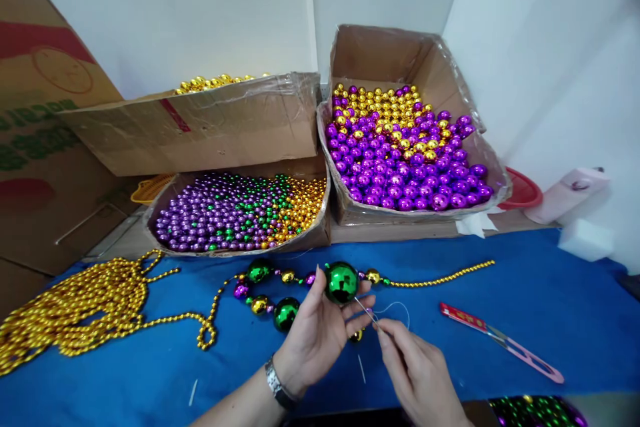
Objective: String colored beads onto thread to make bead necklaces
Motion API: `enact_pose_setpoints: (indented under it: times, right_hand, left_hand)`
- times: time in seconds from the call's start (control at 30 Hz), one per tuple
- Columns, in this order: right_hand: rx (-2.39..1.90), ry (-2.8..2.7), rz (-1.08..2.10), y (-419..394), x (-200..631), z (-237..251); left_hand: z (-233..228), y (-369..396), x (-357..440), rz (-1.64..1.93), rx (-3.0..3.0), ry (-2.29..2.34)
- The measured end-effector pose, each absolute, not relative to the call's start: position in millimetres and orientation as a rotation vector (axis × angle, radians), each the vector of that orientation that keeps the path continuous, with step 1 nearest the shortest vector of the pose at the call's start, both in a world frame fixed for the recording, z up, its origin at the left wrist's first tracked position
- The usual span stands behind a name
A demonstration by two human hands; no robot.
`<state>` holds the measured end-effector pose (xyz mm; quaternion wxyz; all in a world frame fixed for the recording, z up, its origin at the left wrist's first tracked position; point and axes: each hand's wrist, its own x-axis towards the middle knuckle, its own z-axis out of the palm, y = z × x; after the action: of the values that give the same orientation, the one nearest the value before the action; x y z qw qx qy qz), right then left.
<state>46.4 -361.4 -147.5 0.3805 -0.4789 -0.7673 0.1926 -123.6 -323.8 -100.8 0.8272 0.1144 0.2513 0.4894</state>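
Observation:
A large shiny green bead (342, 282) rests in my left hand (320, 320), with the thumb and fingers closed around its lower side. My right hand (417, 367) pinches a thin needle (367, 308), whose tip meets the bead's lower right edge. White thread (400, 304) loops behind the needle. On the blue cloth behind my left hand lies a string of green, gold and purple beads, including another big green bead (287, 314). A thin gold bead chain (445, 278) runs off to its right. Part of the string is hidden by my left hand.
Gold bead chains (95, 303) lie heaped at left. One cardboard box (325, 213) holds small mixed beads; another box (345, 215) holds larger purple and gold ones. A pink-and-red cutter (500, 340) lies at right, near a white block (586, 240) and a red basin (523, 188).

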Motion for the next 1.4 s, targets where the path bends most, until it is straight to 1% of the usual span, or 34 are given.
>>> enact_pose_setpoints:
  times: [0.3, 0.43, 0.6, 0.73, 0.83, 0.9, 0.97, 1.03, 1.1, 1.13, 1.17, 1.3, 1.4]
  right_hand:
    - [-1.204, -2.013, 0.348, -357.8, 45.8, -152.9]
    - [-1.203, -2.051, 0.405, -357.6, 45.1, -149.6]
    - [-1.207, -2.119, 0.646, -355.9, 50.2, -150.0]
    - [-1.207, -1.851, 0.96, -351.0, 46.3, -157.6]
    - [-1.189, -1.625, 1.224, -347.6, 38.1, -156.7]
    - [-1.154, -1.532, 1.319, -346.6, 35.1, -152.3]
    - [-1.169, -1.461, 1.362, -346.5, 36.5, -148.1]
    - [-1.237, -1.413, 1.398, -346.4, 41.8, -146.8]
    - [-1.292, -1.407, 1.408, -345.6, 48.3, -149.0]
    - [-1.298, -1.423, 1.384, -344.9, 51.2, -151.1]
    - [-1.29, -1.448, 1.339, -344.0, 53.4, -153.2]
    - [-1.252, -1.543, 1.138, -340.5, 55.7, -157.7]
    - [-1.264, -1.611, 1.066, -341.0, 54.8, -154.3]
  left_hand:
    - [-104.9, -323.8, -125.3, 1.046, 0.272, 0.545]
    - [-107.5, -322.6, -126.7, 1.032, 0.256, 0.55]
    - [-104.5, -320.9, -127.2, 1.079, 0.347, 0.611]
    - [-100.1, -323.9, -128.2, 1.123, 0.619, 0.749]
    - [-89.0, -326.3, -136.4, 1.0, 0.905, 0.865]
    - [-75.4, -321.1, -148.8, 0.915, 1.093, 0.9]
    - [-59.6, -304.7, -167.7, 0.92, 1.31, 0.975]
    - [-46.9, -275.0, -191.6, 0.968, 1.586, 1.17]
    - [-42.6, -236.1, -216.9, 0.894, 1.921, 1.548]
    - [-44.3, -215.7, -228.5, 0.736, 2.099, 1.738]
    - [-48.5, -196.2, -238.6, 0.66, 2.136, 1.806]
    - [-79.0, -141.9, -259.4, 0.422, 2.161, 1.857]
    - [-95.9, -126.7, -258.9, 0.384, 2.14, 1.831]
